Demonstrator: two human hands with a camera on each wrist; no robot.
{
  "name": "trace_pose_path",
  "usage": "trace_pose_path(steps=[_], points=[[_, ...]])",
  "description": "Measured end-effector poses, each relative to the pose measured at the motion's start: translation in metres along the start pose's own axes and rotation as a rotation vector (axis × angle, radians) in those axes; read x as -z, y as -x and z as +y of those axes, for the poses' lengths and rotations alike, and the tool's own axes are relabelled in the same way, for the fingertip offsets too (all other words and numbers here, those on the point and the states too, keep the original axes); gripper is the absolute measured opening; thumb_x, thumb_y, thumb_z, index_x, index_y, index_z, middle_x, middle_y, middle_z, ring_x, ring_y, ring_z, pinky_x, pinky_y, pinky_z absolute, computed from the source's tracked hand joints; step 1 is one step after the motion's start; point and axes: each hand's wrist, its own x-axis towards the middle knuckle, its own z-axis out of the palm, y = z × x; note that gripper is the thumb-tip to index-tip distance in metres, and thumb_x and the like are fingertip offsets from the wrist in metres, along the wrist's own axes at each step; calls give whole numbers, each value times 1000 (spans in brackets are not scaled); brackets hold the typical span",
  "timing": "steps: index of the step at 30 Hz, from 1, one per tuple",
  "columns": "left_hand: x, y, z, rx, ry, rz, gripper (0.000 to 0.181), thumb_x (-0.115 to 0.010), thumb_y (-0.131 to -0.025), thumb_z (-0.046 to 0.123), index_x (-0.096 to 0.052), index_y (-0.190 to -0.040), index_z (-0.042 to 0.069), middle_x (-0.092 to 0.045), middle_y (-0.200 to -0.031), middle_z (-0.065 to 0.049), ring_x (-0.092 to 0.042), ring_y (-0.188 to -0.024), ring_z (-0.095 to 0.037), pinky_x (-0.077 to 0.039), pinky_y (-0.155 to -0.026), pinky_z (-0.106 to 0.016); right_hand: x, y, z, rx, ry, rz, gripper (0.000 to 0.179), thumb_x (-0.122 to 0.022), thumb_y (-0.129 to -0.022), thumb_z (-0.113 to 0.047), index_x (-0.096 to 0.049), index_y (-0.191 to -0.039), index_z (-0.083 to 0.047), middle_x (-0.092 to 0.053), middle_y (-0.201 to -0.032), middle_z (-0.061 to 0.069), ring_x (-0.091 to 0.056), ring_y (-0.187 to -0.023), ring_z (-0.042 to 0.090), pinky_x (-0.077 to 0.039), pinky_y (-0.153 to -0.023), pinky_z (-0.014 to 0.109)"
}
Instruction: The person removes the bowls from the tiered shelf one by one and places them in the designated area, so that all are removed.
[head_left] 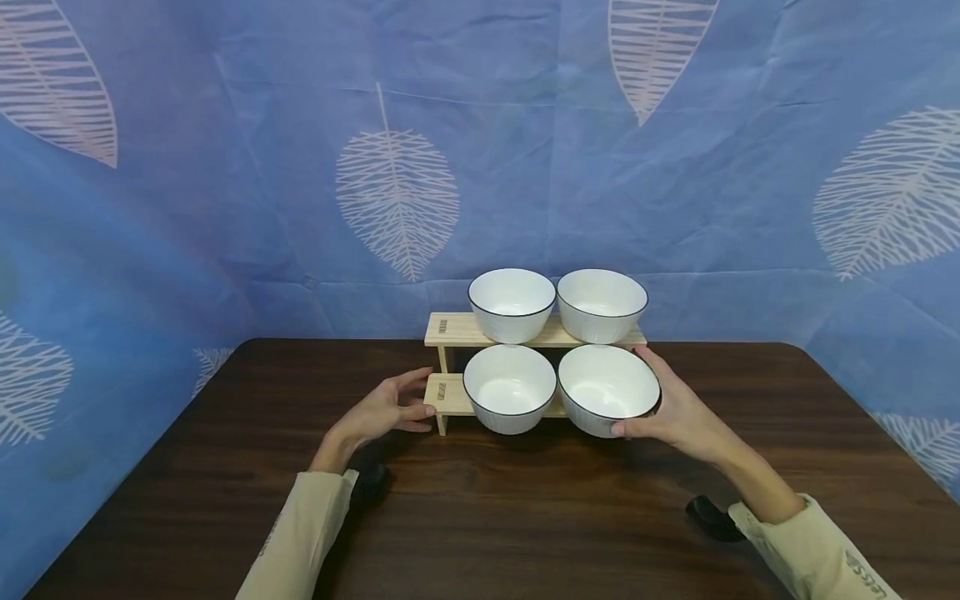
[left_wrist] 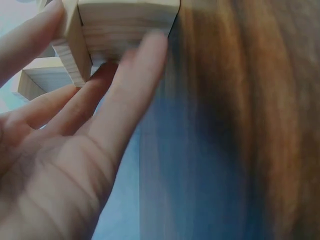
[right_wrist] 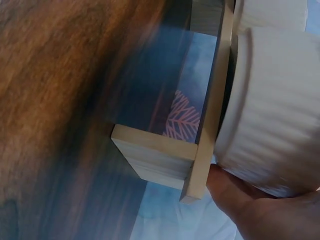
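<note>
My right hand point(head_left: 678, 412) grips the front right bowl point(head_left: 609, 383), white with a dark rim, its thumb at the front and fingers round the right side. That bowl sits on the lower tier of a pale wooden rack point(head_left: 452, 395); the right wrist view shows its ribbed wall point(right_wrist: 280, 110) against the board. Beside it stands the front left bowl point(head_left: 510, 385). On the upper tier are two matching bowls, one left point(head_left: 512, 296) and one right point(head_left: 602, 298). My left hand point(head_left: 382, 408) touches the lower tier's left end, fingers spread and mostly straight around its board and leg point(left_wrist: 130, 30).
The rack stands near the back edge of a dark wooden table point(head_left: 480, 517). A blue cloth point(head_left: 525, 183) with white leaf prints hangs behind. Black straps or devices are at the left wrist point(head_left: 371, 483) and right wrist point(head_left: 712, 518), near the pale sleeves.
</note>
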Motion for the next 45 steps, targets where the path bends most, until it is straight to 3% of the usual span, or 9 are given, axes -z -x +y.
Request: trace_pose_path(steps=[8,18,29,38,45], points=[[0,-2,-3,-8,68,-18,73,-58,-100,-7,-16,-159,-5,-38,-146,-35,-64,-112,-40,-58,-86,-48,-2,-2,2,23,-17,1,105,-86,-74,1,-21,-157,3,-35,-147,26,-48,-120,45,-54,-83,30],[-1,1,-5,-39,120,-47,71,-56,-101,-8,-14,-159,-5,-29,-154,-33,-57,-121,-40,-55,-93,-50,-2,-1,1,-4,27,15,105,-86,-75,-3,-21,-157,2,-39,-145,25,-51,-118,43,-54,-83,30],[1,1,-6,-18,168,-70,74,-53,-102,-6,-9,-161,0,-18,-161,-30,-51,-129,-45,-50,-101,-50,-2,-2,0,-28,28,22,105,-85,-74,-2,-19,-156,4,-33,-146,28,-49,-120,46,-53,-82,29],[0,1,-9,-14,177,-65,74,-52,-103,-7,-8,-162,0,-17,-161,-30,-51,-130,-42,-50,-101,-49,0,7,-2,-86,150,53,110,-88,-72,-9,-19,-156,9,-34,-149,33,-51,-121,48,-52,-86,48],[0,2,-12,-24,184,-73,73,-51,-103,-7,-8,-161,-2,-19,-160,-31,-54,-126,-36,-49,-102,-50,2,20,-6,-90,170,76,109,-87,-71,-8,-21,-156,9,-38,-147,33,-54,-117,47,-53,-79,32]])
